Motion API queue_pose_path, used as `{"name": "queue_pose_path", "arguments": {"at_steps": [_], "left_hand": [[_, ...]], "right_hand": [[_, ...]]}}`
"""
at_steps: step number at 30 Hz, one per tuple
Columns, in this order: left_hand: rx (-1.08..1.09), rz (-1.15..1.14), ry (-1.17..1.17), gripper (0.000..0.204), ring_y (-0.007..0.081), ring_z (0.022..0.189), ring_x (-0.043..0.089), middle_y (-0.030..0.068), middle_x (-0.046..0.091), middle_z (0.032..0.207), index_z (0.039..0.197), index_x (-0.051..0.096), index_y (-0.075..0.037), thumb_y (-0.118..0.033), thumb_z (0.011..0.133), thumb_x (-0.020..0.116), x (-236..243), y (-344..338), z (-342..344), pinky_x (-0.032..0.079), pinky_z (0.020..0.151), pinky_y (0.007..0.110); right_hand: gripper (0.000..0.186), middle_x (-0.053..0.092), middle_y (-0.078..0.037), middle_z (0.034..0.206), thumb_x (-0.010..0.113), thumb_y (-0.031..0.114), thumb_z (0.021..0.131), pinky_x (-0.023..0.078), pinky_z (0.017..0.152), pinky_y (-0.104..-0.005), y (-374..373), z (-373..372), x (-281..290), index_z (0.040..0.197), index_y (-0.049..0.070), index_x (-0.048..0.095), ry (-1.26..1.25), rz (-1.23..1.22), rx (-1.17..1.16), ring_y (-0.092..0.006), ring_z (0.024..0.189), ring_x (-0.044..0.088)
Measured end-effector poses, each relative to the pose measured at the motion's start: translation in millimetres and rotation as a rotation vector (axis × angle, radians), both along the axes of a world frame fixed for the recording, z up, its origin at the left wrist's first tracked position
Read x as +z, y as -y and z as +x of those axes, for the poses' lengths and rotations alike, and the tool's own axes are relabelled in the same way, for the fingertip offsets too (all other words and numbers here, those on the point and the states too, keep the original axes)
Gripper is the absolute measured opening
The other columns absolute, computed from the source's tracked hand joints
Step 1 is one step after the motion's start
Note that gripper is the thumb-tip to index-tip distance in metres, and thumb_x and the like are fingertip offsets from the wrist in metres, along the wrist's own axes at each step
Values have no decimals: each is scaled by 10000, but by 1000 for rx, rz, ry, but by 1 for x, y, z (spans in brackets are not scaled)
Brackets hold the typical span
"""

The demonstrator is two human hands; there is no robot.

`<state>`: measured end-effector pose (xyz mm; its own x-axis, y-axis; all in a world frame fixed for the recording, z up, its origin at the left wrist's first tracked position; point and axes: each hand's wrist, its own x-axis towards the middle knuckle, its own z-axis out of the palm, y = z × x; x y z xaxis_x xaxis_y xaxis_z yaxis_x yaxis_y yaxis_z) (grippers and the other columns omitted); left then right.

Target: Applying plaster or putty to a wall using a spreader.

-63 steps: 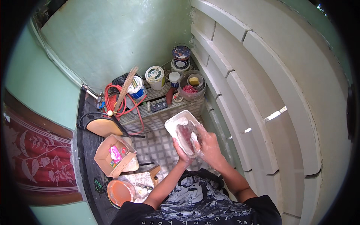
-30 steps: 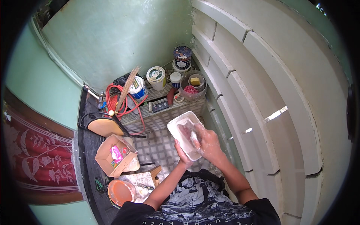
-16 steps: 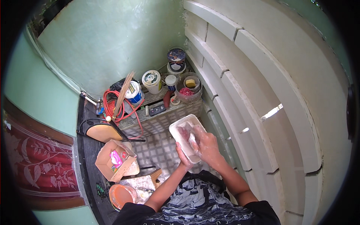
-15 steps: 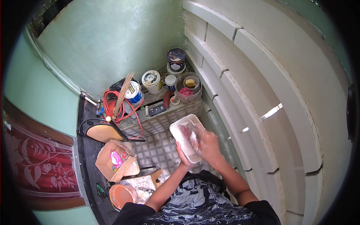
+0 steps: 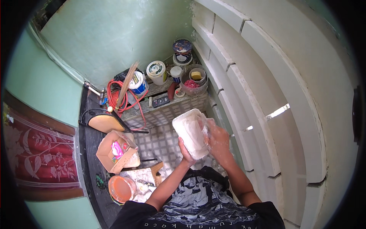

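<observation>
A white rectangular tub (image 5: pixel 187 131) with pale, powdery-looking material inside is held up in front of my body. My left hand (image 5: pixel 185 152) grips it from below and the left, the thumb along its near left side. My right hand (image 5: pixel 219 140), smeared with white, is at the tub's right rim with its fingers curled. Motion blurs the fingertips there, and I cannot make out what they hold.
A slatted bench at the back carries paint buckets (image 5: pixel 156 72), a red hose (image 5: pixel 113 97) and a plastic basin (image 5: pixel 193 88). To the left are a chair (image 5: pixel 102 123), a cardboard box (image 5: pixel 107 152) and an orange bucket (image 5: pixel 122 189). Ledged panels (image 5: pixel 263 114) line the right wall.
My right hand has moved from inside the tub to its right rim. The tub has tilted a little, and the pale material in it shows more.
</observation>
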<state>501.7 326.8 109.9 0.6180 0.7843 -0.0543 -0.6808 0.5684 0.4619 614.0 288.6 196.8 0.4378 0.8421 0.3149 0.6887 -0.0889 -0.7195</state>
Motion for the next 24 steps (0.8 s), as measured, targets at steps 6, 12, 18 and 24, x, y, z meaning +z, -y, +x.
{"name": "queue_pose_path", "arguments": {"at_steps": [6,12,18,24], "left_hand": [[166,-124,-40,741,234,1154,513,74,474,1336,1426,320,-137,-658,902,260,8,6,13,421,975,389],[160,-96,17,755,249,1231,454,64,416,1395,1443,290,-146,-666,897,255,-14,8,15,378,1030,395],[90,-22,84,755,252,1238,450,68,406,1407,1449,280,-149,-665,898,247,-16,15,13,380,1026,392],[181,-15,9,757,260,1313,371,68,336,1463,1474,221,-151,-653,907,234,1,18,21,296,1095,410]], "right_hand": [[396,591,-241,801,593,99,722,464,613,-462,7,1,0,1105,15,546,-112,152,177,-440,716,583],[437,604,-222,762,607,120,746,475,611,-479,4,10,-4,1166,41,513,21,-59,146,-419,710,605],[348,585,-222,769,575,107,759,460,588,-465,6,19,-1,1091,21,519,2,-60,151,-434,686,579],[327,568,-223,745,561,81,768,451,577,-461,3,19,1,1084,18,507,6,58,195,-442,672,571]]}}
